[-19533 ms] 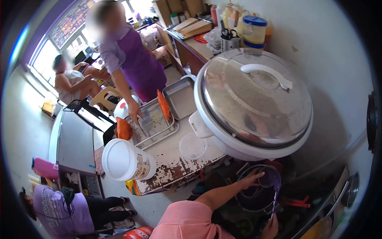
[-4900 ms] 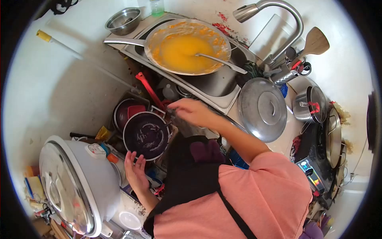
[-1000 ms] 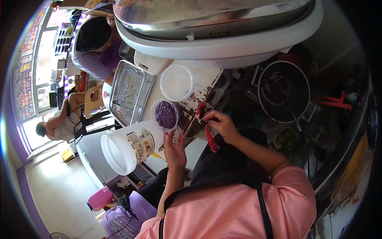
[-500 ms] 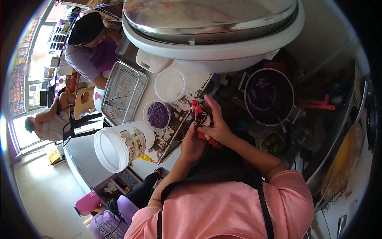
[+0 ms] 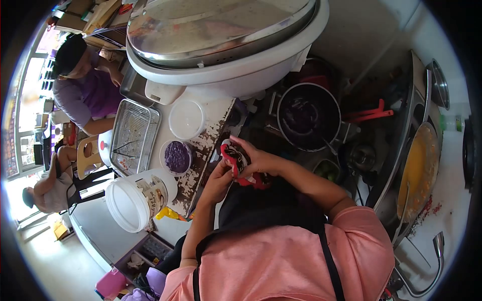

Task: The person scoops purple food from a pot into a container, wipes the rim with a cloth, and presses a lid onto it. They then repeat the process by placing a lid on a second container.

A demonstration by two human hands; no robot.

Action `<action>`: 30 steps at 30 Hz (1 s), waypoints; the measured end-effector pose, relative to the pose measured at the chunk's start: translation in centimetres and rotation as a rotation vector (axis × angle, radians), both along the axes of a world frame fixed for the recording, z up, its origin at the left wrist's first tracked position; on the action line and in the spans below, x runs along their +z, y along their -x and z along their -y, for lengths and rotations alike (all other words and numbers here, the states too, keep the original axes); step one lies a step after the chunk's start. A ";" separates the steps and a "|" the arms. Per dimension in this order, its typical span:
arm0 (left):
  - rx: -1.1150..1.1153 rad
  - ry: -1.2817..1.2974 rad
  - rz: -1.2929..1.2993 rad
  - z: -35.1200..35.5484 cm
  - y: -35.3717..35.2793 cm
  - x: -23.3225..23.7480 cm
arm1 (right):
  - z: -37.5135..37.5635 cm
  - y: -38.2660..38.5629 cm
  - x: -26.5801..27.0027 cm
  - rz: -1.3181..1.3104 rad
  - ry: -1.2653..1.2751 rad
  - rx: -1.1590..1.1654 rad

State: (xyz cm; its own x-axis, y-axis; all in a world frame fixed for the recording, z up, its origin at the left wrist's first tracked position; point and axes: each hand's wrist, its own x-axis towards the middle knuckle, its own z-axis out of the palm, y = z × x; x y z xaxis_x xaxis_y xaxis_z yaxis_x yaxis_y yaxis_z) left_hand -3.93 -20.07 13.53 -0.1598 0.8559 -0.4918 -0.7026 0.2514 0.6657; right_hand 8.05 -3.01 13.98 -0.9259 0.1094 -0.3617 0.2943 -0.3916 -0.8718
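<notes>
Both of my hands are closed on a crumpled red cloth with a black and white pattern, held in front of my black apron. My left hand grips its lower left side. My right hand lies over its right side, thumb pressed in and fingers stretched along the top. Part of the cloth hangs down against the apron. Just left of my hands, on the worn table edge, stand a tub of purple paste and a clear round container.
Right of my hands sits a dark pot with purple residue and a utensil. A white bucket lies tilted at left, near a wire-rack tray. Above is a large steel-lidded tub. A co-worker sits at upper left.
My view has swung to the right, so the table things appear farther left. The cloth stays in both hands, turned a little and with its folds shifted.
</notes>
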 end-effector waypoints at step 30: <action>-0.014 -0.078 0.007 -5.7 -3.3 4.2 | -3.2 -2.3 2.3 -0.067 -0.161 -0.120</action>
State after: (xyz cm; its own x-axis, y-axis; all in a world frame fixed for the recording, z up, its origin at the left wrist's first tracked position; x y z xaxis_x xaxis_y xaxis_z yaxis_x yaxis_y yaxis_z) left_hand -0.59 -14.33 17.75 -0.1439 0.8938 -0.4248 -0.7043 0.2091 0.6785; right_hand 10.32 0.19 16.30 -0.9241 0.2718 -0.2687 0.1931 -0.2746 -0.9420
